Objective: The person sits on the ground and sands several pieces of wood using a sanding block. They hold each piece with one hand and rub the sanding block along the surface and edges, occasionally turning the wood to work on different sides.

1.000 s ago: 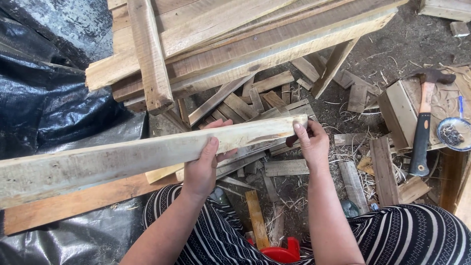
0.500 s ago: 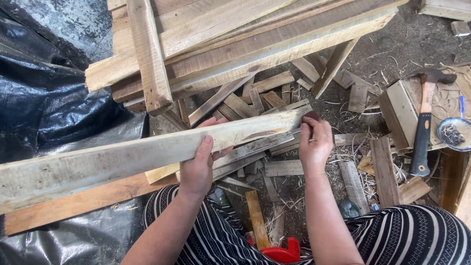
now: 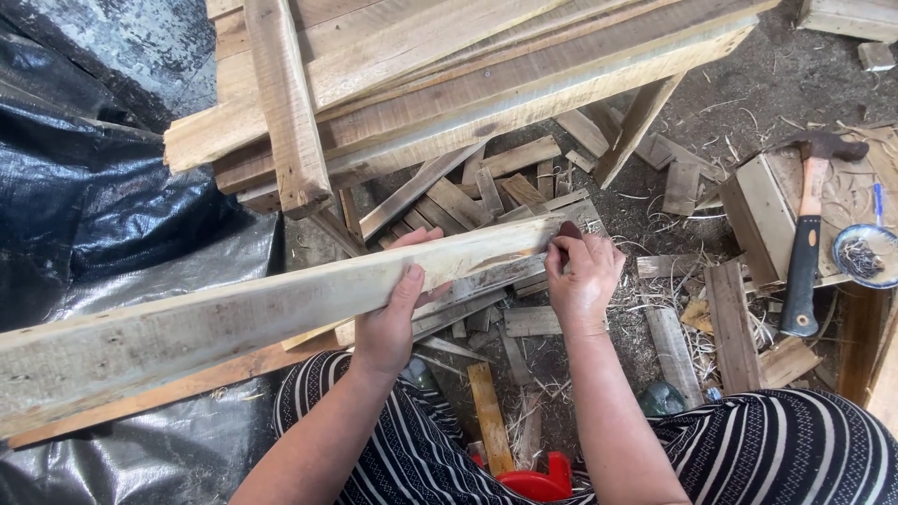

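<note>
A long pale wooden plank (image 3: 234, 313) runs from the lower left up to the centre. My left hand (image 3: 393, 313) grips it about two thirds along, thumb on top and fingers behind. My right hand (image 3: 582, 276) is at the plank's right end, its fingertips pinching a small dark piece (image 3: 571, 229) against that end. The plank is tilted, its left end lower and nearer to me.
A stack of planks (image 3: 449, 84) lies above. Short offcuts (image 3: 486, 192) and shavings litter the dirt floor. A hammer (image 3: 809, 234) rests on a wooden box (image 3: 762, 210) at right, beside a small bowl (image 3: 865, 254). Black plastic sheet (image 3: 103, 215) covers the left. A red object (image 3: 538, 482) sits between my knees.
The plank's left end has dropped lower and the plank has shifted slightly left. My right hand moved from holding the end to pressing a small dark piece at it.
</note>
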